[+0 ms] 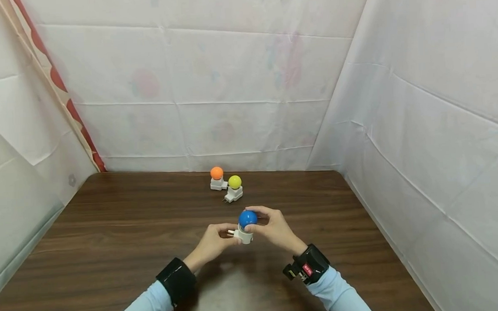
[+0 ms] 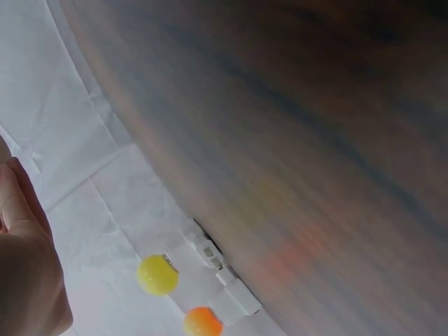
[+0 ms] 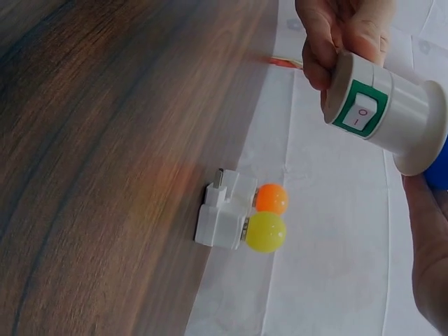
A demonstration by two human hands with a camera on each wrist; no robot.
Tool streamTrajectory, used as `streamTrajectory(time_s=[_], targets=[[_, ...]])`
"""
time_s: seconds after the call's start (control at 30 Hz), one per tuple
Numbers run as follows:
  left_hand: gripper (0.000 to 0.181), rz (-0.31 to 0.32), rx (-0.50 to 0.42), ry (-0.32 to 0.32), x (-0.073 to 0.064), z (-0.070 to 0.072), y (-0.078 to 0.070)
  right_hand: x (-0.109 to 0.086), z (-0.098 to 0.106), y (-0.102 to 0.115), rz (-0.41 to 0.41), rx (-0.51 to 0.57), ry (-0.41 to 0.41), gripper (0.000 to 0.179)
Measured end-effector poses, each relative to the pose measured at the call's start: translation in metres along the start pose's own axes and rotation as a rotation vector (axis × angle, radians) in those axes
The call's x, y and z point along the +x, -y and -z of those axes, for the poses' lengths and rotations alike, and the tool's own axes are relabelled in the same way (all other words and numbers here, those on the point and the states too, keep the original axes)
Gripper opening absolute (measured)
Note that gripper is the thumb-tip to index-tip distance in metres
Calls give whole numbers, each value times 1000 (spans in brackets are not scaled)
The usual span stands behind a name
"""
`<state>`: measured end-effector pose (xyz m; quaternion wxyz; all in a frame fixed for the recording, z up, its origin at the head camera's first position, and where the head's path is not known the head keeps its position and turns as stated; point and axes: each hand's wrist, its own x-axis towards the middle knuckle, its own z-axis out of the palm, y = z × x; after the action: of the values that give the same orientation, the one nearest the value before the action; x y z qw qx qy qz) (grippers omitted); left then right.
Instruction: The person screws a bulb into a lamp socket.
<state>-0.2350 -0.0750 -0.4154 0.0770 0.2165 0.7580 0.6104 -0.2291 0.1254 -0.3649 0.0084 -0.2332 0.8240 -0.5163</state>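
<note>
Between my hands, above the table, is a white plug-in lamp socket with a blue round bulb at its top. My left hand pinches the socket near its base, beside the plug pins that point left. Fingers and thumb of my right hand grip the blue bulb from the right. A rocker switch in a green frame shows on the socket in the right wrist view, where the blue bulb is cut by the frame edge. The left wrist view catches only part of the left hand.
Farther back on the brown wooden table stand two white plug-in sockets, one with an orange bulb, one with a yellow bulb. White sheets hang behind the table and along both sides.
</note>
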Motion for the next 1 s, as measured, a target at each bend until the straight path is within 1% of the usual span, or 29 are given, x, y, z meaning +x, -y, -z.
streamTrajectory(time_s=[0.1,0.17,0.23,0.33,0.47,0.57,0.63,0.83,1.0], targets=[[34,-4,-4,2,0,0,0,0,0,-2,-10,4,-6,47],[34,-4,-7,7,0,0,0,0,0,-3,-15,17,5,47],[33,-5,-5,11,0,0,0,0,1,-5,-3,19,24,47],[32,-13,1,24,0,0,0,0,4,-6,47,38,86,46],[32,-33,7,46,0,0,0,0,8,-7,110,91,203,48],[31,-40,2,52,0,-1,1,0,9,-6,121,107,255,48],[32,-41,-4,50,0,-1,1,0,9,-5,117,106,258,47],[33,-20,-13,39,-1,0,1,1,8,-4,74,111,221,44],[33,-10,-9,5,0,-1,-1,2,6,-5,37,107,186,44]])
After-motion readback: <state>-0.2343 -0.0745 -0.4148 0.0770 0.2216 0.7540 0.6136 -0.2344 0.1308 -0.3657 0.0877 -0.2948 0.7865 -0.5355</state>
